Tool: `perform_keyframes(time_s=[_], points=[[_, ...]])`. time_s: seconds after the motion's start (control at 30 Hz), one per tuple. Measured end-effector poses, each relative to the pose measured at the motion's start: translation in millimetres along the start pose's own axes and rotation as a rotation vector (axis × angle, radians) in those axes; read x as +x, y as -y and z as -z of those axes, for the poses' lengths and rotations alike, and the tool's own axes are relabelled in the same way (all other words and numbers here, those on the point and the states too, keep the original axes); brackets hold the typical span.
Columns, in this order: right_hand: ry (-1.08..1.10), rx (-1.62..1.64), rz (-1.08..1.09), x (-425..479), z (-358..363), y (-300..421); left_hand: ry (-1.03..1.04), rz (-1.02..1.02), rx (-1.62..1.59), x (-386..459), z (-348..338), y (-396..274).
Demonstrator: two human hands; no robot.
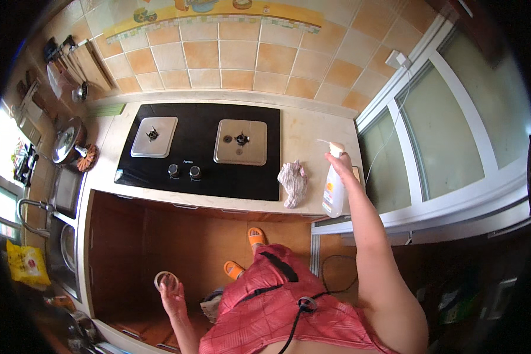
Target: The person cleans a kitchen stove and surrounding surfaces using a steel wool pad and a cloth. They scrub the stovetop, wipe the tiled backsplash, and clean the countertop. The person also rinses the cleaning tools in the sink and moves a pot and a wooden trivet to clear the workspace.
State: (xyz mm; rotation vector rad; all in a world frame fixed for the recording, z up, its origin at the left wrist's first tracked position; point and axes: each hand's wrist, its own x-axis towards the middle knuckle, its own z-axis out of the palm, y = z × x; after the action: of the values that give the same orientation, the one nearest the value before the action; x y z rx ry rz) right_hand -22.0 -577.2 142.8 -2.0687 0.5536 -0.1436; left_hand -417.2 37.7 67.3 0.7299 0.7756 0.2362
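My right hand [344, 167] grips the neck of a translucent white spray bottle [332, 194] above the right end of the counter. The bottle bears a printed label, and its pale trigger head points left, with a thin whitish streak in front of the nozzle. A crumpled pinkish-white cloth [293, 183] lies on the counter, left of the bottle. Low over the floor on the other side, my left hand [174, 301] holds a round clear object with a pale rim [166, 282], perhaps a glass or a lid.
A black two-burner gas hob [194, 137] is set into the pale countertop [312, 124]. To the left stand a lidded pan [68, 140], a brown scrub brush [87, 158] and a sink with a curved faucet [28, 217]. A white-framed glass door [442, 132] borders the right side.
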Motion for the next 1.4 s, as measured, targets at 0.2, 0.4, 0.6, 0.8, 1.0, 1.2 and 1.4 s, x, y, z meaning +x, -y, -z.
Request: perform_keyframes(time_s=[0.2, 0.4, 0.6, 0.8, 1.0, 1.2, 1.4], points=[[-0.021, -0.019, 0.012, 34.0, -20.7, 1.3, -0.033, 0.017, -0.058, 2.4, -29.3, -2.2], [-0.096, 0.041, -0.038, 83.0, 9.4, -1.5, -0.033, 0.058, -0.035, 32.2, -49.8, 7.4], [-0.111, 0.025, -0.100, 79.6, 23.4, -12.5, 0.010, 0.071, -0.002, 52.8, -74.2, 11.8], [-0.081, 0.171, -0.149, 62.7, 39.1, -52.9, 0.033, 0.118, -0.001, 62.8, -94.9, 29.9], [0.052, 0.061, -0.114, 6.7, 12.9, -19.4, -0.031, 0.096, -0.070, 62.6, -91.5, 35.0], [0.076, 0.120, 0.023, -28.9, 2.3, 29.9, -0.107, 0.039, -0.183, 78.8, -119.6, 5.3], [0.272, 0.138, 0.367, -39.1, -41.2, 143.2, -0.158, -0.134, -0.214, 124.3, -113.2, -50.5]])
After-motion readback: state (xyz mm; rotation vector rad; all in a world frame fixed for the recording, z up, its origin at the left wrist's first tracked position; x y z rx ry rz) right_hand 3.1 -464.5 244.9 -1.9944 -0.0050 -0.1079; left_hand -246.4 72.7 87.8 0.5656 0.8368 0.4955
